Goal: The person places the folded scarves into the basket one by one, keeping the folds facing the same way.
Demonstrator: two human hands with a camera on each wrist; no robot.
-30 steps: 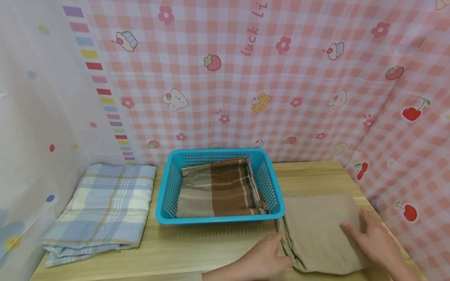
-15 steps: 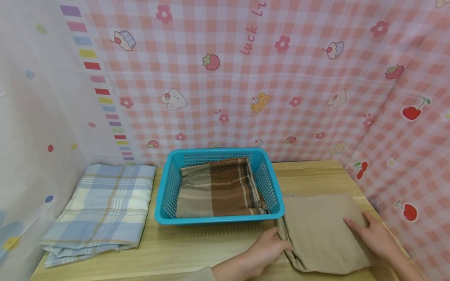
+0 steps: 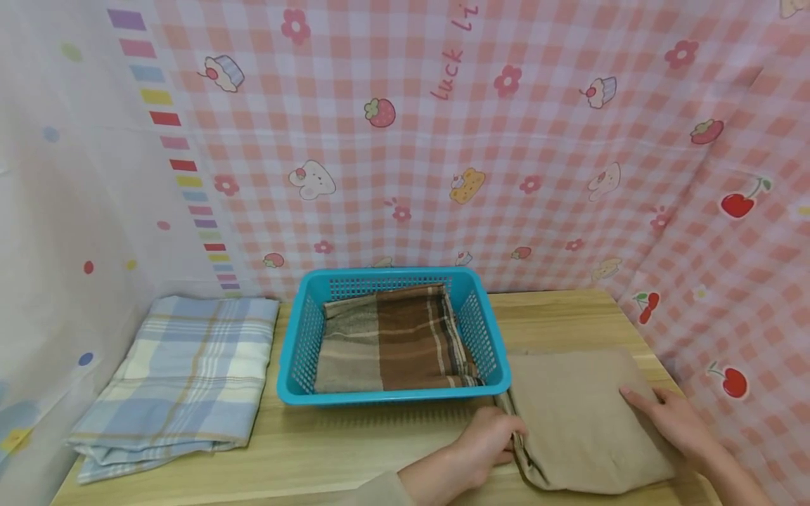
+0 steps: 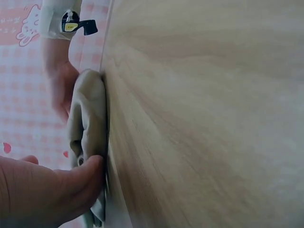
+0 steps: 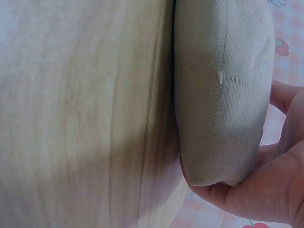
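Note:
A folded khaki cloth (image 3: 582, 414) lies on the wooden table, just right of the basket's front corner. Its left edge shows several stacked layers, and my left hand (image 3: 484, 443) grips that edge, with the thumb low beside the tabletop in the left wrist view. At the opposite edge, my right hand (image 3: 680, 425) holds the cloth. One digit lies over its top, while the right wrist view shows fingers (image 5: 213, 194) tucked under the rounded, seamed end. The cloth hides some fingertips of both hands.
A turquoise plastic basket (image 3: 392, 398) stands in the middle, holding a folded brown and beige plaid cloth (image 3: 411, 341). At the left lies a folded blue and white plaid cloth (image 3: 190, 379). Patterned curtains (image 3: 405, 154) enclose the table's (image 3: 354, 450) back and sides.
My left hand has closed in on the khaki cloth's left edge and taken hold of it. My right hand has shifted slightly and now grips the right edge. The cloth has barely moved.

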